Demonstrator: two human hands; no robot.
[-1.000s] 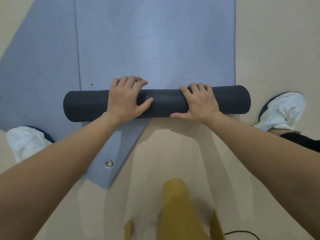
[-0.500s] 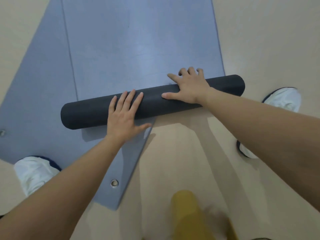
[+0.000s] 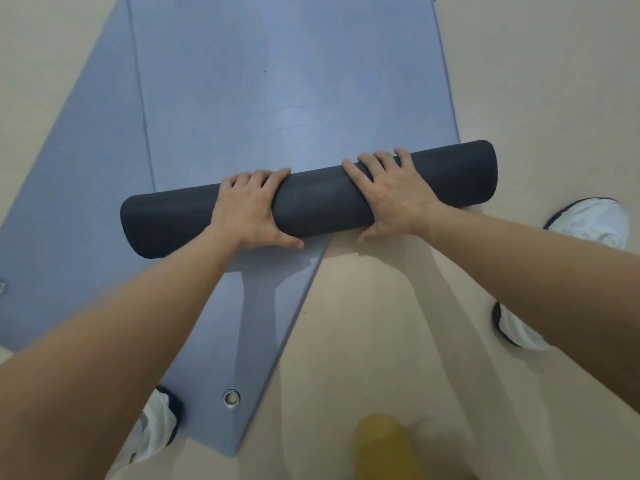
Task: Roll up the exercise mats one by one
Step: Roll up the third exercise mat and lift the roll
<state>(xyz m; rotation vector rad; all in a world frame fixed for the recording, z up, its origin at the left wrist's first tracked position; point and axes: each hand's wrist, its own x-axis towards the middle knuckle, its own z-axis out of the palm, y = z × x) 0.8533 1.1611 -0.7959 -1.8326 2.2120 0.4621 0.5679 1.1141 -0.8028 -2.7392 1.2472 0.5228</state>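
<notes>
A blue exercise mat (image 3: 277, 91) lies flat on the floor, its near end wound into a dark grey roll (image 3: 318, 199) that slants up to the right. My left hand (image 3: 251, 209) grips the roll left of its middle, fingers curled over the far side and thumb underneath. Right of the middle, my right hand (image 3: 389, 194) holds it the same way. A second blue mat (image 3: 79, 188) lies beneath at an angle, with a metal eyelet (image 3: 231, 397) near its front corner.
The floor (image 3: 540, 74) is beige. White shoes stand at the right (image 3: 595, 220), lower right (image 3: 516, 327) and lower left (image 3: 156, 431). A blurred yellow object (image 3: 384, 448) is at the bottom edge.
Both hands went from lying flat and staggered on the roll to gripping it side by side. The roll has advanced further along the mat and its right end has swung away.
</notes>
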